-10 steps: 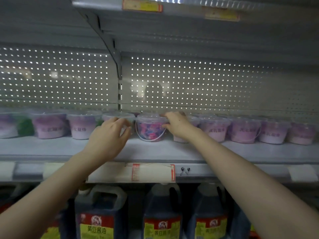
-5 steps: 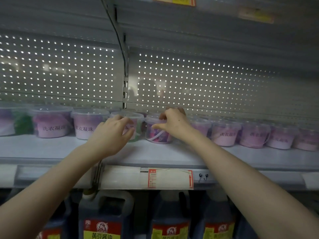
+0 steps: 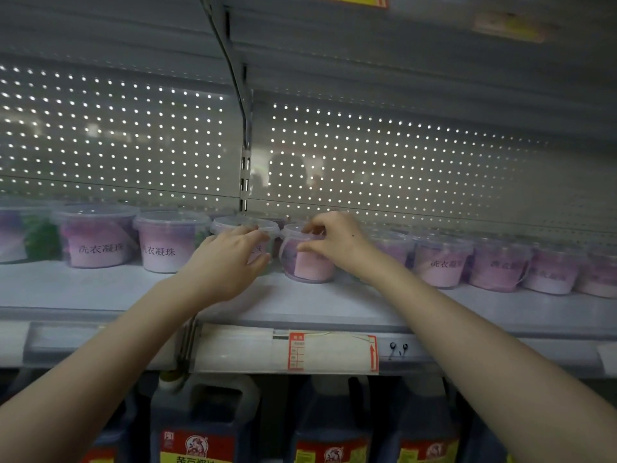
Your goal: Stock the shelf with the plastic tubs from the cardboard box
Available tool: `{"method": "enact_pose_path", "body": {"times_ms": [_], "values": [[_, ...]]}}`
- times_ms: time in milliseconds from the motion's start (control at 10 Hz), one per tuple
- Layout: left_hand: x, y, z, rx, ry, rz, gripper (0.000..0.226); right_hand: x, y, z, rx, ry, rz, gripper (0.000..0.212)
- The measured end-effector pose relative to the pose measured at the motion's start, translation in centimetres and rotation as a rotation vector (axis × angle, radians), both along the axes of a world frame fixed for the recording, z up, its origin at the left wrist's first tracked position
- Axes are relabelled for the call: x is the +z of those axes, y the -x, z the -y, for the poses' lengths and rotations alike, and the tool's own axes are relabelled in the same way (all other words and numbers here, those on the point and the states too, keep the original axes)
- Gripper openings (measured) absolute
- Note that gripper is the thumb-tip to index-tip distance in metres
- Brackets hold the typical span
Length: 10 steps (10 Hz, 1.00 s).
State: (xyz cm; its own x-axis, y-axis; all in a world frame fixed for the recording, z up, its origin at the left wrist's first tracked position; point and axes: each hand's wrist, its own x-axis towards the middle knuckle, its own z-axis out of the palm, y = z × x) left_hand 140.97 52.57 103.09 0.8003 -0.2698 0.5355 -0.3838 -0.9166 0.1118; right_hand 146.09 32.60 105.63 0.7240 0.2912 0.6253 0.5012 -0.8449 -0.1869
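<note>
A row of clear plastic tubs with pink and purple contents stands along the grey shelf (image 3: pixel 334 309). My right hand (image 3: pixel 337 242) grips the rim and side of one tub (image 3: pixel 309 264) near the middle, its pink label turned partly forward. My left hand (image 3: pixel 230 259) rests with relaxed fingers against the front of the neighbouring tub (image 3: pixel 247 225), covering most of it. More labelled tubs stand to the left (image 3: pixel 167 243) and to the right (image 3: pixel 440 264). The cardboard box is out of view.
A perforated metal back panel (image 3: pixel 400 168) rises behind the tubs, and an upper shelf hangs overhead. A price tag strip (image 3: pixel 330 352) runs along the shelf's front edge. Large dark bottles with red and yellow labels (image 3: pixel 200 429) stand on the level below.
My right hand has turned the middle tub, so its pink label now faces more forward, and pushed it back into the row. My left hand stayed on the neighbouring tub.
</note>
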Motion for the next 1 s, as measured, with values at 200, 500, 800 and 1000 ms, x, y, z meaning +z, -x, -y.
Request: {"method": "enact_pose_path", "body": {"times_ms": [200,500,800,1000], "values": [[0.2,0.0,-0.3,-0.011,0.007,-0.019,0.041,1.1,0.4,2.1,0.020,0.007,-0.162,0.041],[0.2,0.7,-1.1,-0.038,0.034,-0.052,0.041,0.0,-0.7,1.7,-0.080,-0.023,-0.132,0.032],[-0.5,2.6,-3.9,-0.072,0.036,-0.029,0.040,-0.6,-1.0,-0.7,-0.192,-0.052,-0.076,0.033],[-2.0,3.3,-6.0,-0.055,0.093,-0.019,0.040,-0.8,0.1,-0.6,-0.193,-0.122,-0.079,0.037]]}}
